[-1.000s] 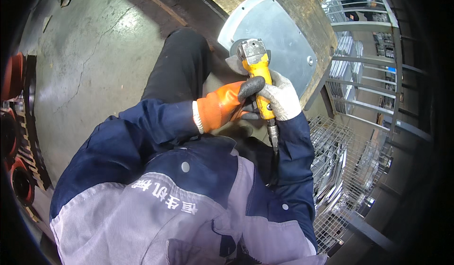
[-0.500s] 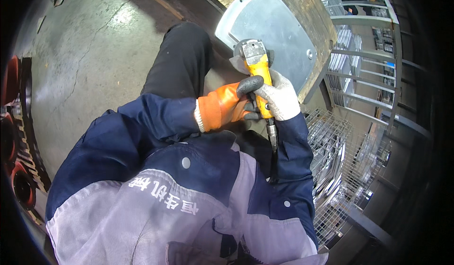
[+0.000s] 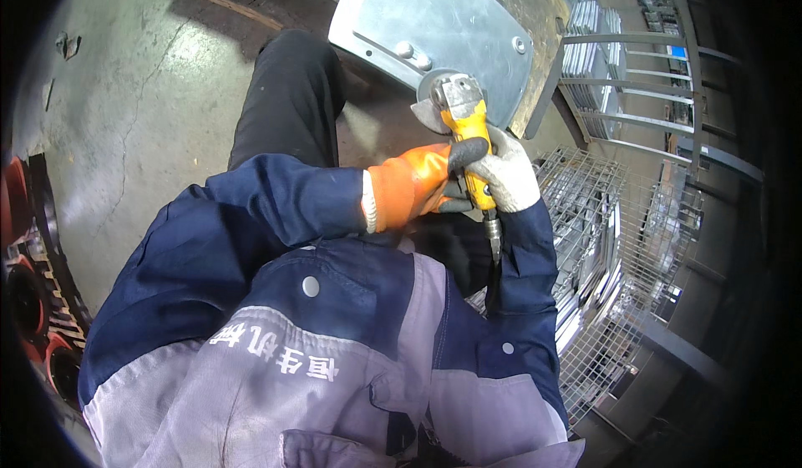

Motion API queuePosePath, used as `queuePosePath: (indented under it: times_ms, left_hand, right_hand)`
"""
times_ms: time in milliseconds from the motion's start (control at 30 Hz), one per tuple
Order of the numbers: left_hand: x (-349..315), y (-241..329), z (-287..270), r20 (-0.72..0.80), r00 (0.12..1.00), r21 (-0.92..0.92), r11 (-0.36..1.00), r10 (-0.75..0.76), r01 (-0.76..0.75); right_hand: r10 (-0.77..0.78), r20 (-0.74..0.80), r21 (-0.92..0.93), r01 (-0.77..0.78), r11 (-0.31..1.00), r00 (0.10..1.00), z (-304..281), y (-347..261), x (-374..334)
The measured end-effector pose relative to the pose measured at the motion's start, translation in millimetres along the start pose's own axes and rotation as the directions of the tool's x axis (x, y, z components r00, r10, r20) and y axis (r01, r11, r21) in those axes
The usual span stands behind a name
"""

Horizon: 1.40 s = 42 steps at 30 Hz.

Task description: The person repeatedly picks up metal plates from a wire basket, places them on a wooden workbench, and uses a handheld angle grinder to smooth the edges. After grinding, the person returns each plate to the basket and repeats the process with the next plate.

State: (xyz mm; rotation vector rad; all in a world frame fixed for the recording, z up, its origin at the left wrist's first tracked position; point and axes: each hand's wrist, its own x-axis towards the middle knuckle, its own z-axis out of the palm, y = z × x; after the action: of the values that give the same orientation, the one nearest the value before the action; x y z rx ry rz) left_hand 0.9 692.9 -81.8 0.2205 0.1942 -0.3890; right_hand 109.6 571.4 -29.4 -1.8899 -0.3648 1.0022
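Observation:
A yellow angle grinder [image 3: 470, 127] with a grey metal head is held between my two gloved hands. My left hand [image 3: 415, 182], in an orange glove with dark fingertips, closes round the grinder's body from the left. My right hand [image 3: 511, 172], in a white glove, grips the body from the other side; some of its fingers are hidden. The grinder's disc and guard [image 3: 431, 109] face the near edge of a pale grey metal plate [image 3: 455, 21]; whether they touch it I cannot tell. A metal hose fitting [image 3: 493, 227] hangs from the grinder's rear end.
The plate lies on a worn wooden tabletop [image 3: 547, 9], with two round knobs [image 3: 405, 50] near its edge. At right stand a grey metal rack [image 3: 631, 84] holding stacked sheets and a wire basket [image 3: 585, 217] of metal parts. Red round parts [image 3: 63, 364] stand at far left.
The plate has shifted up and left in view, and the grinder now sits farther right along its near edge. The two knobs have come into sight. Both hands keep their hold.

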Motion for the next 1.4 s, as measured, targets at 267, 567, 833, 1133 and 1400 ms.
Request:
queuePosePath:
  times_ms: [267, 567, 833, 1133, 1400]
  left_hand:
    - [21.1, -4.5, -8.5, 0.032, 0.999, -0.115, 0.993, -0.013, 0.017]
    - [57.1, -33.3, 2.4, -0.003, 0.995, -0.007, 0.995, -0.102, 0.102]
    - [105.0, -68.3, 15.3, 0.242, 0.969, 0.363, 0.931, -0.057, -0.036]
    - [-13.9, -20.7, 1.5, -0.187, 0.982, 0.322, 0.946, 0.020, 0.042]
    - [-67.3, 27.6, -41.1, -0.443, 0.829, 0.200, 0.939, 0.342, -0.281]
  right_hand:
    - [-0.034, 0.036, 0.133, 0.029, 0.991, 0.999, -10.6, 12.1, 11.2]
    - [-0.010, -0.094, 0.179, 0.027, 0.984, 0.996, -47.8, 49.7, -14.4]
    - [0.110, -0.432, 0.211, -0.019, 0.977, 0.895, -83.4, 80.7, -61.2]
    - [-0.150, -0.101, 0.384, 0.177, 0.906, 0.984, 14.7, 62.3, -22.3]
    - [-0.206, 0.045, 0.184, 0.194, 0.963, 0.978, 116.0, 28.8, 64.7]
